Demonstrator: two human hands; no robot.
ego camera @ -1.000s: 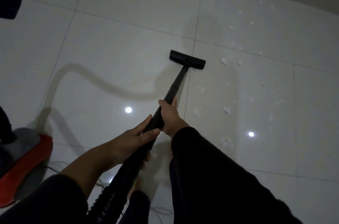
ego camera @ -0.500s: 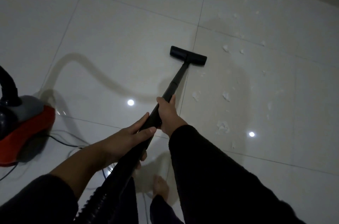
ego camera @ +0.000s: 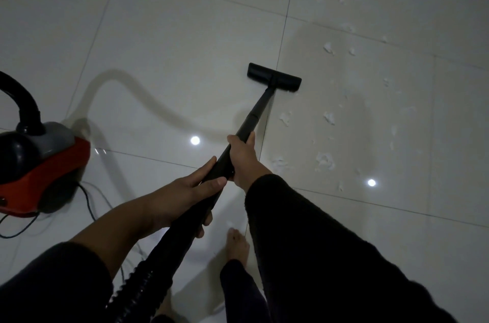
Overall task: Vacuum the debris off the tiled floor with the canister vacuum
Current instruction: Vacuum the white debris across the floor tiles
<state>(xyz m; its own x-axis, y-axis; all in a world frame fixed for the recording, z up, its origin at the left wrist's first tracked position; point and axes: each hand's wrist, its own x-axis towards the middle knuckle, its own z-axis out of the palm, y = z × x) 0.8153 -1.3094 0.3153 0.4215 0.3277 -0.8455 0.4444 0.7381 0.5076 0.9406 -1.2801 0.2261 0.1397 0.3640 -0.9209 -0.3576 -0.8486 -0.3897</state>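
You have both hands clamped on the black wand (ego camera: 254,116): right hand (ego camera: 244,157) higher up the tube, left hand (ego camera: 182,198) just behind it near the ribbed hose (ego camera: 143,288). Floor head (ego camera: 274,80) sits flat on the tiled floor (ego camera: 172,58), straddling a grout line. Debris (ego camera: 324,161) lies scattered right of the head, white and fluffy, looks featherlight. Wand looks rigid and light; keep the two-hand grip mid-tube. Red canister (ego camera: 39,164) sits at the floor's left edge, likely heavier and dragging by the hose.
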